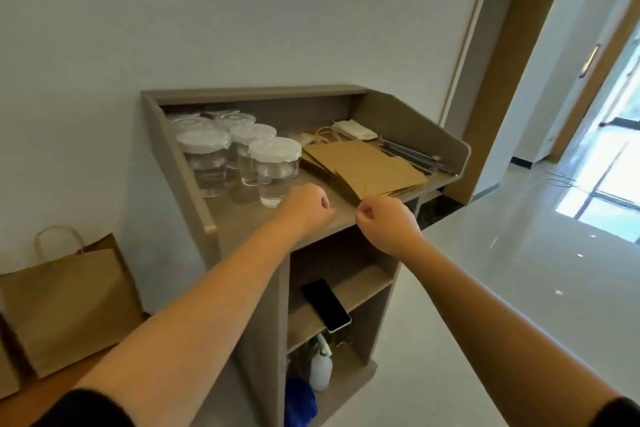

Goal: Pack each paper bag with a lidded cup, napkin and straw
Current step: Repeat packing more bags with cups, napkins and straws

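On the sloped top of the wooden stand [180, 163], two fists rest near the front edge. Left hand [306, 210]: fingers curled into a closed fist, empty, set just in front of the nearest lidded cup [275, 170], close to its base; contact cannot be judged. Right hand [388, 224]: likewise curled tight, with nothing visible inside it, positioned at the near corner of the stack of flat paper bags [363, 166]; whether thumb and finger pinch the lowest bag's edge cannot be told. Lidded cups, clear with white lids, cluster at the left rear of the surface. Behind the bags lie the napkins [353, 129], and to their right the wrapped straws [412, 154] against the side wall. Lower shelf: a phone [325, 305]. Floor, left: an upright paper bag with handles [69, 305].
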The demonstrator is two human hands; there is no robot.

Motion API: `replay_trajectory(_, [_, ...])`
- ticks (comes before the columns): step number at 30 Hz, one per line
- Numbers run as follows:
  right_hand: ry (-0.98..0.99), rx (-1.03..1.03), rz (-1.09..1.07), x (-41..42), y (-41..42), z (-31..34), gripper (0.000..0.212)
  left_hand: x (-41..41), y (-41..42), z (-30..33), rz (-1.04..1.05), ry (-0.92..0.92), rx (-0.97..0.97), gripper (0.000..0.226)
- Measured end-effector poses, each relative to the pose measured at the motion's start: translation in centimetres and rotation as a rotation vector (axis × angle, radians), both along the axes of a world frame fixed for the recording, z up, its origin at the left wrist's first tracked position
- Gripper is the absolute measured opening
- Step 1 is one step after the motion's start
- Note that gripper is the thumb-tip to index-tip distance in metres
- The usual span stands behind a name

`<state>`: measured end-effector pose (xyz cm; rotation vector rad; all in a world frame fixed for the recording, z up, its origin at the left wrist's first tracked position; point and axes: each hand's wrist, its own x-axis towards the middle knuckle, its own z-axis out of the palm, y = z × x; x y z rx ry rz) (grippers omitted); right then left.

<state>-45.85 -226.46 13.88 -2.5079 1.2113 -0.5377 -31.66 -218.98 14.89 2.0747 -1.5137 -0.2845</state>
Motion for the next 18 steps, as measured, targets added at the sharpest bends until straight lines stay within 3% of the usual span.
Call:
replay_trajectory(7, [0.016,-0.013,-0.1,-0.6,-12.3,1.1,0.016,0.3,-12.2,-1.9,0.161,0.172,-0.001,0.028])
replay_trajectory(13, [0.045,0.057,-0.016,0.6,-18.1,-0.2,0.02,1.1,-17.5,-3.1,0.375,0.368,0.075,0.05])
replay_trajectory(18, [0.02,0.082,0.094,1.3,-21.3,0.1,0.019,0.8,-19.4,-3.0,0.489,0.578,-0.001,0.03])
